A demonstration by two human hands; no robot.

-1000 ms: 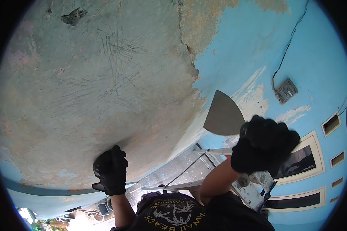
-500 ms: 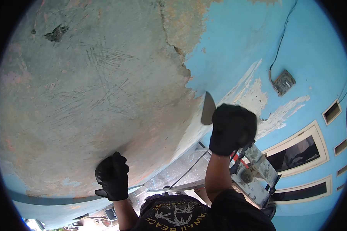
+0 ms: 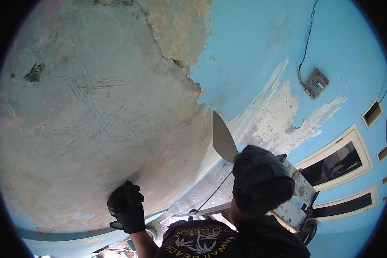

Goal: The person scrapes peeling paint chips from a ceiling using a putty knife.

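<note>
My right hand (image 3: 263, 179), in a black glove, grips a putty knife (image 3: 223, 137) with a broad metal blade. A small bit of green shows where the blade meets the fist, and the handle is hidden in the glove. The blade's tip points up at the ragged edge between bare grey plaster (image 3: 116, 112) and blue paint (image 3: 253, 47). Lower left, my left hand (image 3: 127, 207), also gloved in black, rests close against the plaster with its fingers curled in, and nothing shows in it.
Behind my right arm stands a paint-spattered ladder (image 3: 303, 193). A grey electrical box (image 3: 316, 84) with a hanging cable is on the blue wall. Framed windows (image 3: 337, 165) are at right. Paint flecks dot the floor (image 3: 208, 187) below.
My right hand has moved down with the putty knife, drawing the blade lower and slightly left. The view has shifted over the wall; my left hand stays near the same spot on the plaster.
</note>
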